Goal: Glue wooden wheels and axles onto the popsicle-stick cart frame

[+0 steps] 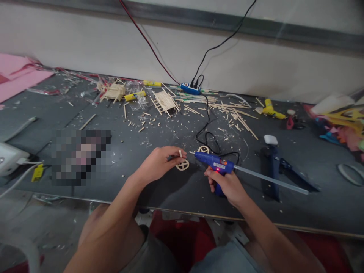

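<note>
My left hand (157, 161) is closed, its fingertips pinching a short wooden stick (180, 153). Right by those fingertips is a small spoked wooden wheel (182, 164); whether it is joined to the stick I cannot tell. My right hand (224, 182) grips the handle of a blue hot glue gun (210, 158) with a red light glowing on its side. A long translucent glue stick (270, 179) sticks out of its back. The nozzle points left, a little short of my left fingertips. Partly hidden behind the gun lies a second spoked wheel (203, 149).
Wooden stick models (164, 101), loose sticks (239, 113) and yellow glue tubes (135, 95) lie along the back. A black cord runs from a blue power strip (190, 88) to the gun. A dark stand-like object (271, 170) is at right, a pixelated patch (82, 157) at left.
</note>
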The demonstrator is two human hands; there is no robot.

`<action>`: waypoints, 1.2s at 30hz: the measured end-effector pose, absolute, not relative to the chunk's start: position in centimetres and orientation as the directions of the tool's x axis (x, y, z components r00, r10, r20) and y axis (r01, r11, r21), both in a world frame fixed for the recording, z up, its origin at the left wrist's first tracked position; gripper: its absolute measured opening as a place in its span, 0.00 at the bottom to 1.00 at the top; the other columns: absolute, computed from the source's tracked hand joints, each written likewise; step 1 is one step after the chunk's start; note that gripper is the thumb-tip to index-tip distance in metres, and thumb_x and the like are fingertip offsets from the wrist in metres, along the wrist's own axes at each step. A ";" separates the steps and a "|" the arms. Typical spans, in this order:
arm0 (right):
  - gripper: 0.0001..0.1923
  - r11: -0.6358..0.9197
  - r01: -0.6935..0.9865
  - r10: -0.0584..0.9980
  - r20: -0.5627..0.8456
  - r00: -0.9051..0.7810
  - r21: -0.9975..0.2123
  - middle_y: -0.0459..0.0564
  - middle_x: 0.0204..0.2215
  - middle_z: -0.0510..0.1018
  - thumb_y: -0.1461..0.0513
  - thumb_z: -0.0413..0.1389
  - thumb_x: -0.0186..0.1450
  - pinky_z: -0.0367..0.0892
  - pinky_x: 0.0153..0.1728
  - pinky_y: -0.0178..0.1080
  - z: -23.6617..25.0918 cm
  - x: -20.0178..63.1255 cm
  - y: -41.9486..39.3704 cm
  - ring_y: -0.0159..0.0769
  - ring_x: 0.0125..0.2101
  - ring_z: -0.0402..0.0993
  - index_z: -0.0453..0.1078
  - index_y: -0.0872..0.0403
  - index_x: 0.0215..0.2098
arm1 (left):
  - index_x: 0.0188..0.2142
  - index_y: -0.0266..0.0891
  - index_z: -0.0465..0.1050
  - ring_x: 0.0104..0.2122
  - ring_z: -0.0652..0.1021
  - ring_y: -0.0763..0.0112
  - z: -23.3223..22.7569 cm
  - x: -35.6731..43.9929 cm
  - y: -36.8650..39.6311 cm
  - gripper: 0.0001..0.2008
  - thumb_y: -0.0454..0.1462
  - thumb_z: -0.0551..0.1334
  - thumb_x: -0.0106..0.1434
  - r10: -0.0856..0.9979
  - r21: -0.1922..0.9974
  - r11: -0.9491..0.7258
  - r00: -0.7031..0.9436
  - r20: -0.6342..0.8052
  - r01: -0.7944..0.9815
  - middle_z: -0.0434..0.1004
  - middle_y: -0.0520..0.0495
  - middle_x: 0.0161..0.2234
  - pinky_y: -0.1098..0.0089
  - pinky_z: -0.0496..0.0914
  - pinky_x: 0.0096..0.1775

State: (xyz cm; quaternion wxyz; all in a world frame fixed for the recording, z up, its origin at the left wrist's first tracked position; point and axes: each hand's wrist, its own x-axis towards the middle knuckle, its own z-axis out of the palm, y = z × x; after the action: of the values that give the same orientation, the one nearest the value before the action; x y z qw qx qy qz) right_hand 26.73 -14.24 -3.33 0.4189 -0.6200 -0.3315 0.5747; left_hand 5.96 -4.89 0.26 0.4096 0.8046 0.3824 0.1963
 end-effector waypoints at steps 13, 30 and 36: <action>0.12 -0.416 -0.155 0.890 -0.436 0.133 -0.896 0.42 0.18 0.70 0.55 0.59 0.53 0.63 0.18 0.33 -3.2 26.8 -14.2 0.27 0.16 0.65 0.67 0.56 0.29 | 0.36 0.42 0.74 0.36 0.75 0.71 -0.2 6.2 -4.7 0.11 0.43 0.56 0.61 0.742 0.759 -0.475 0.667 0.073 0.446 0.77 0.50 0.35 0.73 0.67 0.38; 0.12 -0.232 -0.240 0.928 -0.288 0.236 -0.943 0.48 0.22 0.74 0.55 0.60 0.54 0.67 0.23 0.34 -2.0 30.0 -13.7 0.33 0.23 0.70 0.72 0.57 0.26 | 0.37 0.42 0.74 0.36 0.75 0.71 0.5 5.4 -4.7 0.12 0.45 0.56 0.61 0.800 0.799 -0.379 0.599 0.029 0.467 0.76 0.49 0.37 0.73 0.67 0.33; 0.13 -0.258 -0.221 0.938 -0.299 0.178 -0.941 0.47 0.21 0.73 0.54 0.61 0.52 0.67 0.21 0.35 -1.1 31.0 -13.7 0.32 0.21 0.69 0.71 0.56 0.24 | 0.36 0.42 0.74 0.34 0.75 0.72 0.6 5.7 -4.8 0.12 0.45 0.56 0.61 0.797 0.814 -0.366 0.603 0.024 0.450 0.76 0.48 0.36 0.73 0.68 0.34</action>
State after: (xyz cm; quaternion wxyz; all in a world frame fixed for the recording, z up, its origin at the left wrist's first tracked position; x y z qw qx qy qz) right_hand 30.96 -13.68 -1.14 0.5200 -0.5643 -0.3174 0.5572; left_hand 5.66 -4.81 0.57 0.4055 0.7983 0.3906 0.2137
